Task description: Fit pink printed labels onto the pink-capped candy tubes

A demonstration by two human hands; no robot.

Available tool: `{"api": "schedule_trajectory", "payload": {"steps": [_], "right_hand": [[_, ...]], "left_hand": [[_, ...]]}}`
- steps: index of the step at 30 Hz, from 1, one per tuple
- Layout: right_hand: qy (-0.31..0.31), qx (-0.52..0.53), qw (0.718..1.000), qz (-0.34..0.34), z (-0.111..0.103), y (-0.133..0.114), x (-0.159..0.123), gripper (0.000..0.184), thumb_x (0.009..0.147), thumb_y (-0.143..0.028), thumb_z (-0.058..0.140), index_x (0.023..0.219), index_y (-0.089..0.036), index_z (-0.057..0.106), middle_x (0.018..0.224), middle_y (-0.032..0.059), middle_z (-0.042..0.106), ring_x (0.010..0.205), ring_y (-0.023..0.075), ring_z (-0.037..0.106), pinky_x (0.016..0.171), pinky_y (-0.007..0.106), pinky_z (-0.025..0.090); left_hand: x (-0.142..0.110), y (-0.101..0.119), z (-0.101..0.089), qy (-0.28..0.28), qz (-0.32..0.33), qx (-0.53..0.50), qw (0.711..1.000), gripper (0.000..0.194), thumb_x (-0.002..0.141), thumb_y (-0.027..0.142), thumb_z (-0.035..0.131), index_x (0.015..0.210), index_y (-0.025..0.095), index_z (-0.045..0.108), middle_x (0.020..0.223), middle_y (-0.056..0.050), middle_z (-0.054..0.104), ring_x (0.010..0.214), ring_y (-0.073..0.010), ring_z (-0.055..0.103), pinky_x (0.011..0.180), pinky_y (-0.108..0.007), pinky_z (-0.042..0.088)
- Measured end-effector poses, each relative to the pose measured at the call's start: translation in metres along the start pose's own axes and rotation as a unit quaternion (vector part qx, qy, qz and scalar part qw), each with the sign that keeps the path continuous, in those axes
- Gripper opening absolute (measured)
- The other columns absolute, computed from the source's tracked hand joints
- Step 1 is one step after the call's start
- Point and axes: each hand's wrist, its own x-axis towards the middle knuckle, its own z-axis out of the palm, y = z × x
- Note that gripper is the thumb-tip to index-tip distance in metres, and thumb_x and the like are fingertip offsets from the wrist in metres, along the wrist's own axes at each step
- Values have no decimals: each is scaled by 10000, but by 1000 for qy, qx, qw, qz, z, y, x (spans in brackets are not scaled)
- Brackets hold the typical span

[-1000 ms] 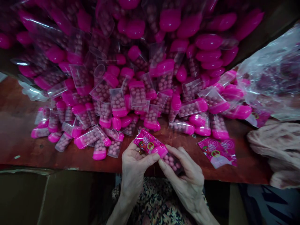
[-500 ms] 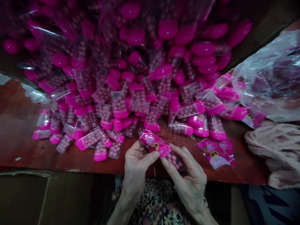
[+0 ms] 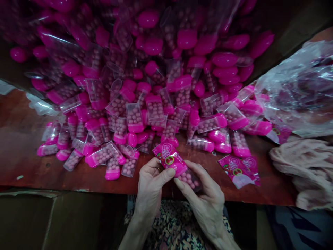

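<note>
Close to the table's front edge, my left hand [image 3: 153, 184] pinches a printed pink wrapper sleeve [image 3: 168, 154] between thumb and fingers. The sleeve lies over the pink-capped end of a clear candy container [image 3: 188, 178] filled with small pink balls. My right hand [image 3: 205, 194] is closed around the container's clear end, its thumb near the sleeve's lower edge. How far the sleeve reaches over the cap I cannot tell. Another printed wrapper sleeve [image 3: 239, 170] lies flat on the table, right of my right hand.
A large heap of pink-capped candy containers [image 3: 156, 107] covers the back of the reddish-brown table [image 3: 145, 185]. At the right are a clear plastic bag [image 3: 299, 86] and a crumpled pale cloth [image 3: 304, 163]. Part of another pink wrapper [image 3: 279, 133] shows under the bag.
The sleeve has turned so that more of its printed face shows, flatter and wider over the cap. Both hands have shifted slightly; they keep their grip. The whole view has moved a little.
</note>
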Motion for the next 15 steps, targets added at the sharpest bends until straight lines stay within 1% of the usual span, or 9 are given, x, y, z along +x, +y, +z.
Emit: {"api": "schedule_trajectory", "payload": {"steps": [3, 5, 7, 9, 10, 12, 14, 15], "right_hand": [[15, -10, 1000, -6, 2, 1, -3, 324, 809, -283, 679, 1125, -257, 613, 998, 14, 709, 876, 185, 684, 979, 413, 481], [17, -11, 1000, -1, 1, 2, -5, 390, 797, -312, 692, 1172, -263, 598, 1046, 25, 702, 929, 199, 676, 957, 393, 502], [3, 4, 1000, 8, -1, 2, -7, 473, 777, -354, 708, 1222, -259, 579, 1115, 47, 682, 993, 223, 660, 921, 377, 530], [-22, 33, 999, 25, -3, 0, -8, 516, 775, -368, 706, 1256, -250, 562, 1149, 65, 669, 1003, 233, 660, 890, 369, 551], [-34, 46, 998, 38, -4, -1, -8, 501, 781, -353, 702, 1252, -247, 567, 1131, 65, 677, 973, 228, 672, 865, 360, 565], [-41, 66, 995, 63, -4, -3, -8, 414, 800, -294, 686, 1202, -243, 604, 1040, 50, 708, 861, 198, 701, 793, 323, 594], [-29, 73, 995, 67, -2, -5, -8, 334, 806, -236, 675, 1138, -241, 641, 967, 31, 723, 770, 167, 706, 718, 276, 607], [-21, 74, 995, 64, -1, -6, -8, 317, 806, -214, 670, 1121, -242, 651, 963, 26, 723, 760, 158, 705, 703, 261, 607]], "left_hand": [[-3, -1, 2, 1, -5, 1, 1000, 149, 687, 160, 760, 833, 189, 744, 756, 5, 739, 685, -75, 628, 719, -166, 486], [-4, -1, 2, 1, -11, 3, 1000, 148, 688, 169, 760, 835, 183, 749, 757, 2, 741, 678, -78, 629, 705, -166, 486], [-3, -1, 2, 10, -8, 0, 1000, 157, 689, 179, 758, 846, 176, 753, 770, -7, 746, 683, -82, 632, 709, -169, 488], [-1, -1, 1, 33, 9, -12, 999, 145, 691, 192, 757, 835, 174, 756, 782, -10, 752, 701, -81, 637, 723, -163, 486], [0, -1, 1, 44, 19, -20, 999, 138, 687, 201, 760, 823, 174, 757, 777, -8, 753, 702, -78, 638, 722, -155, 485], [2, -1, 0, 62, 33, -28, 997, 129, 666, 208, 777, 789, 173, 758, 749, 0, 752, 679, -68, 635, 699, -140, 484], [2, -2, -1, 69, 37, -22, 997, 131, 645, 196, 791, 769, 173, 757, 729, 8, 748, 654, -62, 628, 684, -135, 484], [2, -3, -1, 71, 38, -16, 997, 128, 645, 188, 791, 768, 177, 757, 720, 12, 745, 647, -59, 623, 685, -136, 485]]}}
